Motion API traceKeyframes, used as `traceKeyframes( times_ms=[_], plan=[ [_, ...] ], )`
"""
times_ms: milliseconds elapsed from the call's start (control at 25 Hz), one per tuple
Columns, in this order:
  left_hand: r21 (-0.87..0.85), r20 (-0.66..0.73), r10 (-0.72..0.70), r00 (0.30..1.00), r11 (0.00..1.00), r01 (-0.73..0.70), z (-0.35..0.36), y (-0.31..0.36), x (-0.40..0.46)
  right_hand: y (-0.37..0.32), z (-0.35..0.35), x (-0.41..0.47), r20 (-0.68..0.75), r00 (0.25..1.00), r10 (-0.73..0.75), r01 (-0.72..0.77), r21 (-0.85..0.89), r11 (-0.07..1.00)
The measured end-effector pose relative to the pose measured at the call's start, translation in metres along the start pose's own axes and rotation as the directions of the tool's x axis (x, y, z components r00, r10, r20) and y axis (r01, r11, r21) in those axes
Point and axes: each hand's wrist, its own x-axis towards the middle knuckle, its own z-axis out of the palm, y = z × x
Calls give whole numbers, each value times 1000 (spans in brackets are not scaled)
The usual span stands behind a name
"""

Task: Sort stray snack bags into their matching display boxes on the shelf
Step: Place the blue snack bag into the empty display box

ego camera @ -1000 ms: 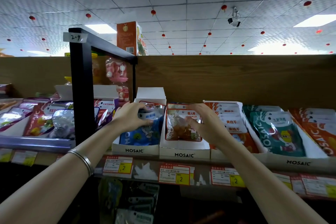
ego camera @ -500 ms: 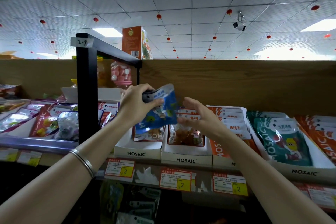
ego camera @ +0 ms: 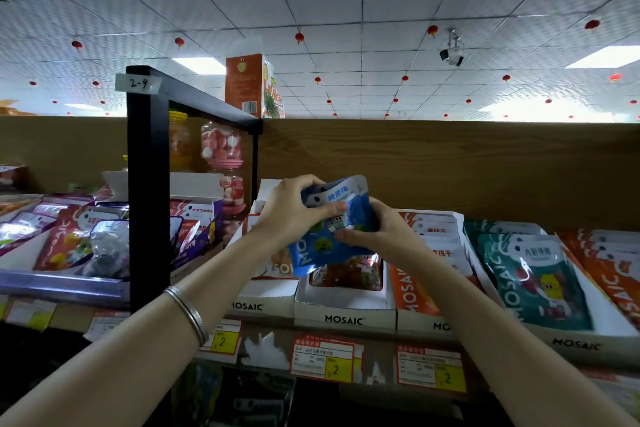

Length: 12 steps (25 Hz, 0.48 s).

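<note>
Gripping the blue snack bag [ego camera: 330,229] with both hands, held up in front of the shelf, clear of the display boxes.

Head view:
- Left hand [ego camera: 291,215] wrapped the bag's upper left part; fingers curled over its top edge, thumb [ego camera: 325,211] pressed flat across the front face, just under the white header strip.
- Right hand [ego camera: 384,236] clamped the bag's right side; thumb [ego camera: 349,236] on the front, the other fingers curled behind it, mostly hidden.
- Bag crumpled between the two thumbs, tilted, lower corner hanging below the left palm. White "MO" lettering showed on that corner.
- Directly below the fingers: white display box [ego camera: 344,308] marked MOSAIC, holding a clear-window bag [ego camera: 349,270] of brownish snacks. The blue bag overlapped it in the picture; could not tell whether they touched.
- Below the left wrist: another white box [ego camera: 265,298], its contents mostly hidden by the hand and bag.
- Right of the right-hand fingers: box of orange bags [ego camera: 414,288], then a box of teal bags [ego camera: 533,281], then more orange bags [ego camera: 613,274] at the frame edge.
- Left of the left hand: black shelf post [ego camera: 147,184] with a tape label reading 2-4, mixed bags [ego camera: 69,239] beyond it, candy jars [ego camera: 221,146] behind.
- Silver bangle [ego camera: 187,314] on the left forearm.
- Price tags [ego camera: 323,359] along the shelf edge below both forearms, yellow patches reading 2.
</note>
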Motion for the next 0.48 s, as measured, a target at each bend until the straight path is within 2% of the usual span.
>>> traceKeyframes(
  times_ms=[120,240,320,480],
  plan=[
    [-42,-11,43,999,998,-43,-2,-1,0,4,-1,-2,-39,999,-9,11,52,999],
    [-192,-45,-71,996,979,61,-8,-7,0,7,-6,-2,-107,994,4,6,93,996],
    [-215,-70,-157,985,967,139,-14,-19,3,8,-12,-2,-155,988,22,4,163,987],
    [49,-88,-245,965,967,250,-20,-52,4,8,-26,-1,-261,963,62,13,277,961]
  ],
)
